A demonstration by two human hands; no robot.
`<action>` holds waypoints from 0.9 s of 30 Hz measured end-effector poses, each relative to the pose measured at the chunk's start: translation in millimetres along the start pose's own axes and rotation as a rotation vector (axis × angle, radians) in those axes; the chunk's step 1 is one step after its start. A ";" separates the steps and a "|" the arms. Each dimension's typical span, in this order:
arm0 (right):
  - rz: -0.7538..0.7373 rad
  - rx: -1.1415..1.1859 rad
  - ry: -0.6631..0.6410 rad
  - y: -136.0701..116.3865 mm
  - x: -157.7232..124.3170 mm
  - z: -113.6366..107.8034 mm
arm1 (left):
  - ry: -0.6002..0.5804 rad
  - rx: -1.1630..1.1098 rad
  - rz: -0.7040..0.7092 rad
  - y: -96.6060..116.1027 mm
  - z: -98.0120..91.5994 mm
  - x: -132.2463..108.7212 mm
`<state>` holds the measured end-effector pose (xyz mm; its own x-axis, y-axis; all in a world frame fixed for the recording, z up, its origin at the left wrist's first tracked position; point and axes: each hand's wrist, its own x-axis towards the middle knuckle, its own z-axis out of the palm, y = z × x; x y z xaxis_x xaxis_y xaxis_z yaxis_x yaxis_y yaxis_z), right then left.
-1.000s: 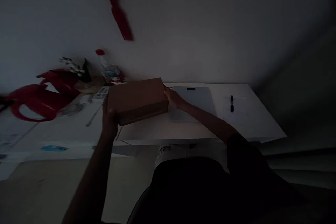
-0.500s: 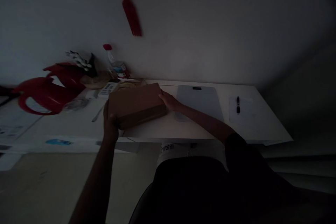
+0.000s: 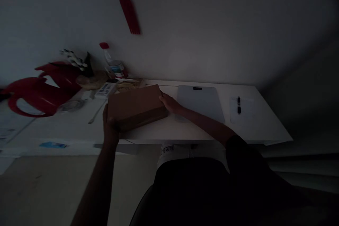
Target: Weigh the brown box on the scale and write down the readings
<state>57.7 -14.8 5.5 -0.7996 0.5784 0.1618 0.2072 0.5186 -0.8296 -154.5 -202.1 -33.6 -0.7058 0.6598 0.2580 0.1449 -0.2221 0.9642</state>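
A brown cardboard box (image 3: pixel 135 104) is between my two hands over the white desk (image 3: pixel 190 132), slightly tilted in the dim light. My left hand (image 3: pixel 109 127) grips its left end, with the thumb at the near corner. My right hand (image 3: pixel 169 103) holds the right end, its thumb near the top edge and the other fingers mostly hidden. Just right of the box lies a flat pale grey laptop-like panel (image 3: pixel 200 100) with a small dark rectangle at its far edge; my right forearm crosses over it. Whether the box's underside touches the desk I cannot tell.
Red jugs (image 3: pixel 34 95) stand at the left, near a bottle with a red cap (image 3: pixel 116 67) and a white keypad-like device (image 3: pixel 106 90). A thin stick (image 3: pixel 96 113) lies left of the box. A dark pen (image 3: pixel 238 105) rests on paper (image 3: pixel 246 111) at the right. Behind is a wall.
The view has shifted slightly, so the things at the left appear further left. Both hands keep their hold on the box, which stays in nearly the same place.
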 end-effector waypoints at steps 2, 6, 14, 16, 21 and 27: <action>0.023 0.048 0.013 -2.8 -2.8 -0.6 | 0.009 -0.013 -0.005 -0.9 0.3 0.3; 0.074 0.072 0.033 -6.5 -5.9 -0.8 | 0.008 -0.041 -0.011 -5.5 -1.3 1.4; 0.016 0.029 0.089 -11.4 -13.2 -8.3 | 0.110 0.243 0.166 6.0 -11.6 -5.7; -0.026 -0.051 0.193 -17.3 -24.0 -19.4 | 0.184 0.448 0.391 23.0 -11.3 -12.5; -0.167 -0.174 0.248 -30.7 -62.8 -68.3 | 0.142 0.595 0.877 69.7 19.8 -31.1; -0.099 -0.309 0.175 -25.1 -118.0 -133.8 | -0.246 0.508 1.153 103.0 112.0 -45.6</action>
<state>222.3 -11.7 78.7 -0.7215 0.6007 0.3444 0.3154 0.7279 -0.6088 -29.8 -174.7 60.8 0.1425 0.3966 0.9069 0.8688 -0.4891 0.0774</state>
